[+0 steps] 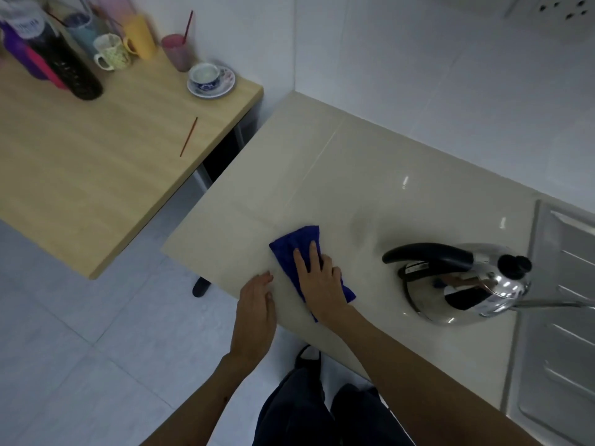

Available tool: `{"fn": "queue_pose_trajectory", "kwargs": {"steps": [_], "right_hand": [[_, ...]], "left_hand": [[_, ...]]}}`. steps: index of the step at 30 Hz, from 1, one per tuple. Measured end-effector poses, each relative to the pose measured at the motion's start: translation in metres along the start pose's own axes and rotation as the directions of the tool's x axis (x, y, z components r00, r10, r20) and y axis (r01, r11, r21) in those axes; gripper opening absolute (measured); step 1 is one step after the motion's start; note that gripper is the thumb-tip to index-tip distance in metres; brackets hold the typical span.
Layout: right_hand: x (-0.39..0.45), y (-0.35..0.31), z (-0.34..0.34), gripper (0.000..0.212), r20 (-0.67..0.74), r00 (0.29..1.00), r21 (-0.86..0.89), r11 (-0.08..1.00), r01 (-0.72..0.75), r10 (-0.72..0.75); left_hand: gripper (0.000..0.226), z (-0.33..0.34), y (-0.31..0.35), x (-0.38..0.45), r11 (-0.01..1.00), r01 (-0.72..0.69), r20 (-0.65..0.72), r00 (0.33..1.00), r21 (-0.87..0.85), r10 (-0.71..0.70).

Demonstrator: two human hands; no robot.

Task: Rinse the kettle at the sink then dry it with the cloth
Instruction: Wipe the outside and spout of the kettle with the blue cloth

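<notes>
A shiny steel kettle [457,284] with a black handle and black lid knob stands on the beige counter [354,175], close to the sink's draining board [566,304]. A folded blue cloth [296,249] lies flat on the counter to the kettle's left. My right hand [318,278] presses flat on the cloth with its fingers spread. My left hand [256,304] hovers at the counter's front edge, beside the cloth, with fingers loosely together and holding nothing.
A wooden table [96,162] stands to the left with several cups, bottles, a cup on a saucer [211,80] and a thin red stick [189,136]. White tiled walls back the counter. My legs and a shoe show below over the pale floor.
</notes>
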State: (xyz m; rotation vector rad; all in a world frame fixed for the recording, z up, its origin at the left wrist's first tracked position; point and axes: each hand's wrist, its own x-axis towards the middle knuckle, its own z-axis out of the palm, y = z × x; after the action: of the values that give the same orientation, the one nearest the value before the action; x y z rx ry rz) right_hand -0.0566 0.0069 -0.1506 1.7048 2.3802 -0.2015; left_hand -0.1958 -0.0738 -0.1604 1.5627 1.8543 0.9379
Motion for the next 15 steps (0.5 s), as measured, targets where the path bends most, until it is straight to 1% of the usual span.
{"fn": "queue_pose_trajectory", "kwargs": {"steps": [2,4,5,7,8,11,13,15], "right_hand": [[-0.006,0.013,-0.009,0.079,-0.033,0.999,-0.024,0.999,0.022,-0.022],[-0.021,0.026,-0.023,0.087,-0.069,0.997,0.008,1.0,0.025,-0.024],[-0.03,0.033,-0.032,0.092,-0.105,0.994,0.039,0.999,0.016,-0.012],[-0.051,0.051,-0.055,0.101,-0.244,0.969,0.125,0.992,-0.014,0.044],[-0.062,0.063,-0.068,0.101,-0.333,0.94,0.167,0.986,-0.023,0.078],[-0.095,0.106,-0.109,0.083,-0.551,0.816,0.219,0.974,-0.06,0.174],[-0.117,0.138,-0.129,0.078,-0.654,0.718,0.247,0.964,-0.097,0.24],[-0.14,0.166,-0.137,0.081,-0.706,0.646,0.251,0.956,-0.152,0.289]], "left_hand": [[0.037,0.001,0.009,0.006,1.0,-0.024,0.02,1.0,0.009,0.024],[0.037,0.003,0.02,0.013,0.998,-0.055,0.037,0.998,-0.011,0.055],[0.037,0.005,0.027,0.018,0.997,-0.064,0.038,0.997,-0.033,0.066],[0.036,0.012,0.042,0.028,0.993,-0.107,0.03,0.994,-0.041,0.108],[0.035,0.018,0.051,0.033,0.989,-0.145,0.023,0.989,-0.032,0.146],[0.033,0.042,0.085,0.045,0.97,-0.236,0.065,0.969,-0.064,0.24],[0.033,0.061,0.117,0.049,0.946,-0.305,0.11,0.942,-0.11,0.316],[0.033,0.078,0.153,0.051,0.918,-0.359,0.132,0.915,-0.168,0.382]]}}
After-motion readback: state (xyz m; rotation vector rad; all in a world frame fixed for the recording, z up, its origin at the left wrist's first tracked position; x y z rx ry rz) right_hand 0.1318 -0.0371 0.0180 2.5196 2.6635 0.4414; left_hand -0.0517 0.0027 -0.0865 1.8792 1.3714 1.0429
